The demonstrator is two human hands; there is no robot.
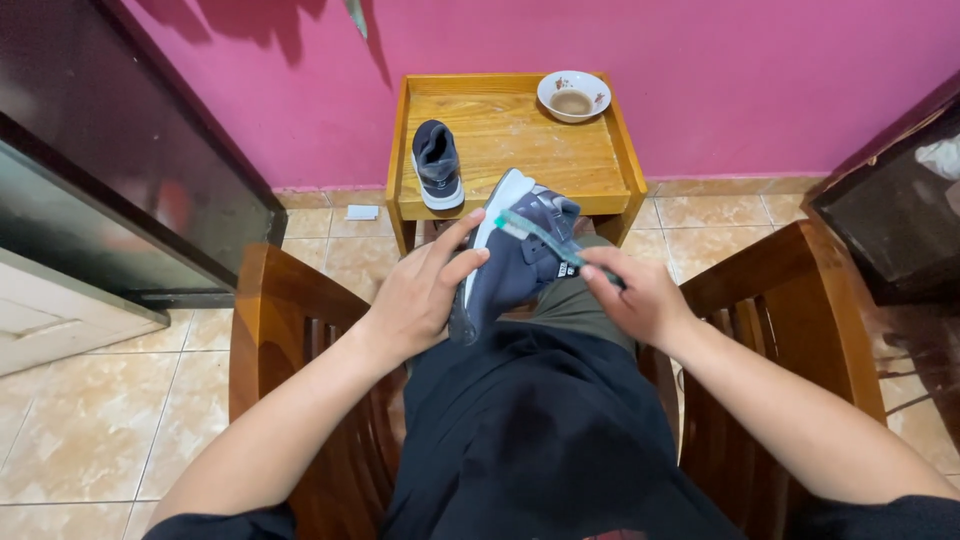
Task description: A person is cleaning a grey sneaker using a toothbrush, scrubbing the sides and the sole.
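My left hand [425, 290] grips a dark blue sneaker [520, 255] with a white sole, held tilted above my lap. My right hand [640, 295] holds a teal toothbrush [540, 236] whose bristle end lies against the sneaker's white sole edge. The matching second sneaker [437, 165] stands on the small wooden table [520, 135] in front of me, at its left side.
A white patterned bowl [574, 96] with brownish liquid sits at the table's back right corner. I sit in a wooden armchair [790, 300] on a tiled floor. A pink wall is behind the table, a dark cabinet [120, 160] on the left, dark furniture [900, 210] on the right.
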